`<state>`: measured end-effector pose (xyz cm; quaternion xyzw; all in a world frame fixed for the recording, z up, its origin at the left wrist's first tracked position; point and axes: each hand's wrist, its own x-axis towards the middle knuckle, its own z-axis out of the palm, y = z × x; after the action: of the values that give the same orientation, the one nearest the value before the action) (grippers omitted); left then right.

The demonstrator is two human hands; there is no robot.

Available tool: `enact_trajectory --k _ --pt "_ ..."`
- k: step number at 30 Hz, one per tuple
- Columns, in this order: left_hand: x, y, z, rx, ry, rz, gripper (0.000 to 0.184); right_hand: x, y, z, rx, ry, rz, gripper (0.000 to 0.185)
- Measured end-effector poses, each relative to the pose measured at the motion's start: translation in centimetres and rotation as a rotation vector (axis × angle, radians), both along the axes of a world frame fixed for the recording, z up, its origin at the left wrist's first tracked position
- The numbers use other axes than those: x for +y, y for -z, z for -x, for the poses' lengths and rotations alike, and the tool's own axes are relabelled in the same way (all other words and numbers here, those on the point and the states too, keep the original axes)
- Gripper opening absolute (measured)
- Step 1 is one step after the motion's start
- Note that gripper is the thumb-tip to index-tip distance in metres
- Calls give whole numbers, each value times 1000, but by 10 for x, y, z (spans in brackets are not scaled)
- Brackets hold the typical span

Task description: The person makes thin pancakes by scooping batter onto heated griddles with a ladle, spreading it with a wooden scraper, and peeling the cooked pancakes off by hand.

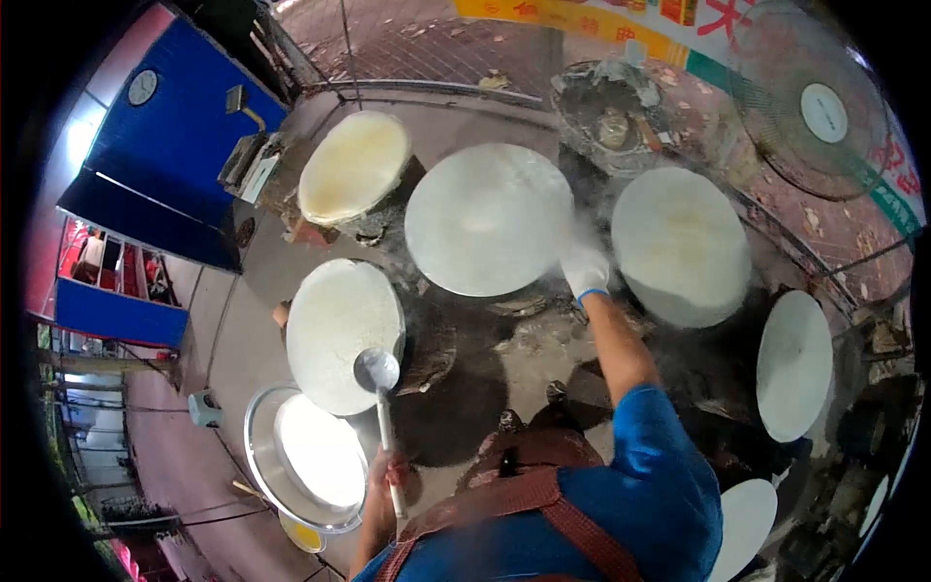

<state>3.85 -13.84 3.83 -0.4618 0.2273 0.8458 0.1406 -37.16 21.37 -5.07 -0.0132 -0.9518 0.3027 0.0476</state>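
My left hand [391,472] grips the long pale handle of a ladle [377,370]. The ladle's round bowl lies over the near edge of a round griddle covered with white batter [341,325]. My right hand [586,270], in a white glove with a blue cuff, reaches to the right rim of the middle griddle, which carries a wide white sheet of batter [485,218]. Steam and blur hide its fingers. Below the left griddle stands a large metal basin [260,456] with bright white liquid in it.
Other round griddles with pale sheets [679,247] [356,165] [795,364] surround me. A stove top with ash-like debris [606,107] stands behind. A large fan [823,112] is at upper right. A yellow container [303,535] sits beside the basin.
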Motion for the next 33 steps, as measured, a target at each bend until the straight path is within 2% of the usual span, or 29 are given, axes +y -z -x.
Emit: enact_trajectory --k 2,3,4,5,6,7,8,9,10,11,12,13,14,15,16,18,19,20,22,23,24,25,26,28,30,31,32,33 --pt "4 0 29 60 -58 -95 24 -1 -12 -3 2 -194 -210 39" --pt "17 -20 53 69 -72 12 21 8 -37 -13 -30 -285 -288 40" --pt "18 -26 73 170 -39 -40 20 17 -50 -18 -51 -376 -367 41" --pt "16 -17 92 123 -130 28 22 34 -17 -17 84 -330 -177 43" --pt "4 -5 115 101 -133 -143 25 37 -36 -14 -211 -234 -249 41" --pt "6 -1 140 137 -158 -74 26 30 -50 -23 -225 -168 -287 36" --pt "6 0 164 275 11 -7 27 23 -58 -37 -232 -97 -322 31" --pt "-3 14 189 234 -6 -133 29 22 -41 -49 -124 -149 -317 30" --pt "11 0 214 206 -33 -92 27 20 -23 -57 -20 -200 -308 30" --pt "12 12 237 266 28 7 25 25 -41 -63 -85 -235 -251 30" --pt "28 -6 250 290 79 66 24 38 -14 -55 -27 -254 -350 29" --pt "40 -12 262 349 18 21 21 44 -15 -60 -17 -148 -290 33" --pt "53 -21 273 323 58 137 21 48 -21 -66 0 -37 -230 36" --pt "56 -3 285 294 48 122 19 40 -31 -76 -103 -49 -320 38" --pt "74 -5 293 345 67 334 18 27 -40 -91 -204 -52 -415 39" --pt "100 4 308 262 89 347 20 -3 -30 -125 -126 -52 -220 35" --pt "106 14 315 206 95 197 21 -19 -21 -135 -103 -61 -109 34" --pt "110 23 318 140 102 49 24 -28 -18 -143 -99 -75 -78 33" --pt "98 -12 287 186 32 -152 32 -30 -25 -159 54 -105 -149 23" --pt "75 -17 260 271 68 -401 35 -28 -40 -173 86 -109 -90 21" --pt "61 -18 221 343 125 -306 28 -22 -55 -182 125 -115 -34 19" --pt "72 -48 189 349 156 97 18 -16 -56 -189 422 -199 -53 14" --pt "70 -43 168 302 212 165 9 -19 -43 -192 411 -184 -77 15" --pt "57 -27 156 134 124 -104 9 -18 -22 -211 355 -179 -149 17" --pt "52 -30 156 155 94 -510 24 -24 -25 -217 511 -146 13 23" --pt "50 -34 157 116 91 -676 16 -25 -27 -221 560 -125 52 25" --pt "49 -38 154 62 89 -849 20 -21 -30 -231 601 -99 83 27" --pt "52 -47 143 199 143 -810 19 -18 -34 -236 579 -91 129 32"
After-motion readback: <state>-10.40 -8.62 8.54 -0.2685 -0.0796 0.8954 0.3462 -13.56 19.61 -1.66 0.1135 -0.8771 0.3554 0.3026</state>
